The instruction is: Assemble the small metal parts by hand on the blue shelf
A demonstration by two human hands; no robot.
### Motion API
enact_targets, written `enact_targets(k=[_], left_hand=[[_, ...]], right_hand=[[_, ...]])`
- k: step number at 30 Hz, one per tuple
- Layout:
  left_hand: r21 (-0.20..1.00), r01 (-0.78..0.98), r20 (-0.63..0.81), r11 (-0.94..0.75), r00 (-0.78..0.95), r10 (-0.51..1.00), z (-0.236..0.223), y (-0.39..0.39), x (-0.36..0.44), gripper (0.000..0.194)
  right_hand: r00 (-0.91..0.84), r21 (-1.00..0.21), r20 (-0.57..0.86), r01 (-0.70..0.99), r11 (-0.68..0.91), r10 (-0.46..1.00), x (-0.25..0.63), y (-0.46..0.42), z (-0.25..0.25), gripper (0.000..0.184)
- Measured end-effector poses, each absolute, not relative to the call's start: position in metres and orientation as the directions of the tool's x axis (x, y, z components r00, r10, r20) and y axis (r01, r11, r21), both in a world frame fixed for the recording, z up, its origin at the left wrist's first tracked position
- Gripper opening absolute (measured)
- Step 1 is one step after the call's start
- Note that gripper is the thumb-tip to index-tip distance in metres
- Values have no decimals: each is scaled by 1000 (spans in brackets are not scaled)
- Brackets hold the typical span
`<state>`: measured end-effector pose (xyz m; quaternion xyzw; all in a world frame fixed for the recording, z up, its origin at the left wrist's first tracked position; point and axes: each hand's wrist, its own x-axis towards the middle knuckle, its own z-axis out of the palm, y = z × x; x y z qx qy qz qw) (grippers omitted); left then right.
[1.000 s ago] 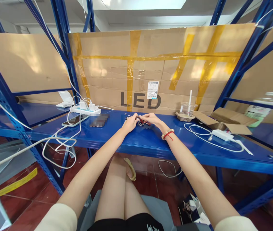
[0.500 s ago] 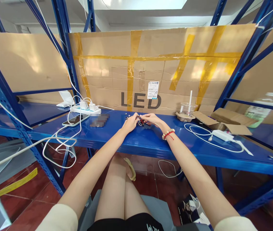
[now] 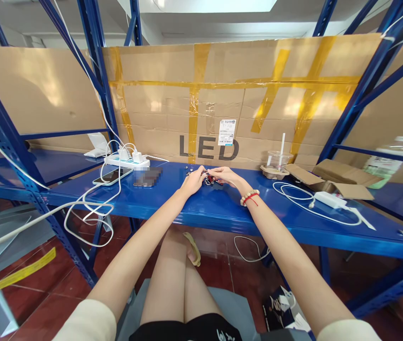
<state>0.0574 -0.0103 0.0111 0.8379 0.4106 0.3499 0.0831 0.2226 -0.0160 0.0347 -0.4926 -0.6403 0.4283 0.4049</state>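
My left hand and my right hand meet over the middle of the blue shelf table. Both are closed, with fingertips pinched close together. Between and just below them is a small bunch of shiny metal and dark red pieces, perhaps a keyring with its attachments; it is too small to make out surely. Which piece each hand pinches is hidden by the fingers. A few tiny shiny bits lie just behind my left hand. A beaded bracelet with a red cord circles my right wrist.
On the left are a white power strip with plugs, a phone and looping white cables. A lidded cup with straw, an opened cardboard box and a white adapter with cable stand right. A large LED carton walls the back.
Both hands stay nearly in place, fingers still together over the small bunch. The whole view has shifted very slightly.
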Motion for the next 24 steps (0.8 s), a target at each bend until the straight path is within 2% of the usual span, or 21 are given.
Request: enact_targets(k=[24], left_hand=[[465,636,484,-615,399,779,13,-13,57,20]], right_hand=[[-223,-945,148,257,205,964,222,-15,32,45]])
